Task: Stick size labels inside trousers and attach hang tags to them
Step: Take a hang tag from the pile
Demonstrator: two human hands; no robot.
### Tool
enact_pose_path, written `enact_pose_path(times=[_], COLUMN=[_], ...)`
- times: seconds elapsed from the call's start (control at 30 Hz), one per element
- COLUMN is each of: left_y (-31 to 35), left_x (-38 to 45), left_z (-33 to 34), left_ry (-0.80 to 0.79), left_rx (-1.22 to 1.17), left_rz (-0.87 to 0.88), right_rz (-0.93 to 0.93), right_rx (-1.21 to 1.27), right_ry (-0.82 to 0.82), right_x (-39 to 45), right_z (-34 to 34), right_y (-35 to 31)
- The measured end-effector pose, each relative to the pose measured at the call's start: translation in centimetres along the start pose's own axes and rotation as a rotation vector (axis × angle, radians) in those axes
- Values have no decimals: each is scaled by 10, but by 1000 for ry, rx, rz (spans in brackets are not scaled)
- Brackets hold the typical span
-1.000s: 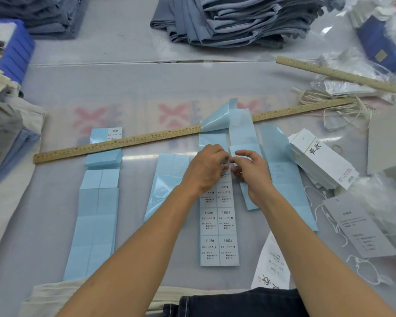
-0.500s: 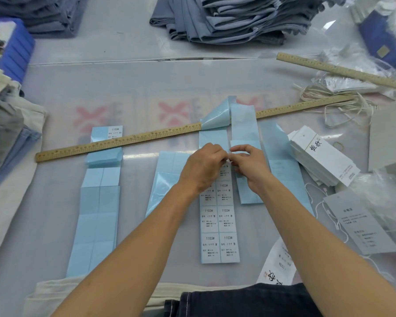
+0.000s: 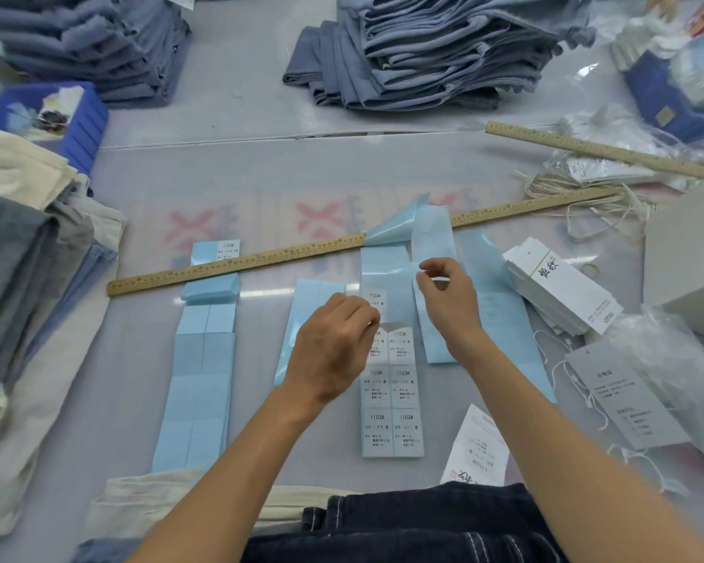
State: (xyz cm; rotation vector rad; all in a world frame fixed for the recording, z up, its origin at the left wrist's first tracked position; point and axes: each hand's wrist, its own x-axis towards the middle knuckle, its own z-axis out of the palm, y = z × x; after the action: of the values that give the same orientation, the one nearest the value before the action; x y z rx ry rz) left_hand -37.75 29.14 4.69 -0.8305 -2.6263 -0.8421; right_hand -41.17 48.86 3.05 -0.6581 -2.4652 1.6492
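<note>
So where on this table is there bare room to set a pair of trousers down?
Bare table lies between the long ruler and the folded trouser stacks. A narrower strip runs between the left blue backing strip and the middle one. The right side, around the hang tags, is crowded.

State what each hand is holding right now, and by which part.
Right hand pinches something pale, apparently a peeled label, by its edge. Left hand rests curled on the label strip; whether it grips anything cannot be told.

A garment finishing workshop: folded trousers (image 3: 444, 46) stacked high along the far edge of a plastic-covered worktop (image 3: 261, 168), long wooden rulers (image 3: 236, 264), strips of printed size labels (image 3: 391, 396), and a pile of hang tags (image 3: 561, 290) toward the right edge.
</note>
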Motion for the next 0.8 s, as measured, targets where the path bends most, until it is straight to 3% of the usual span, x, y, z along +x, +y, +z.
enact_pose_path(times=[0.13, 0.2, 0.4, 0.8], left_y=[15, 26, 74, 153], left_x=[-3, -2, 9, 24], left_z=[-17, -22, -17, 25], left_ry=[7, 13, -12, -117], left_rx=[-12, -18, -50, -120], left_rz=[-45, -47, 21, 221], right_rz=[-473, -591, -686, -602], right_rx=[-233, -395, -541, -588], right_ry=[-121, -165, -19, 170], right_x=[-46, -66, -98, -127], right_z=[-34, -50, -90, -179], right_y=[-14, -12, -8, 15])
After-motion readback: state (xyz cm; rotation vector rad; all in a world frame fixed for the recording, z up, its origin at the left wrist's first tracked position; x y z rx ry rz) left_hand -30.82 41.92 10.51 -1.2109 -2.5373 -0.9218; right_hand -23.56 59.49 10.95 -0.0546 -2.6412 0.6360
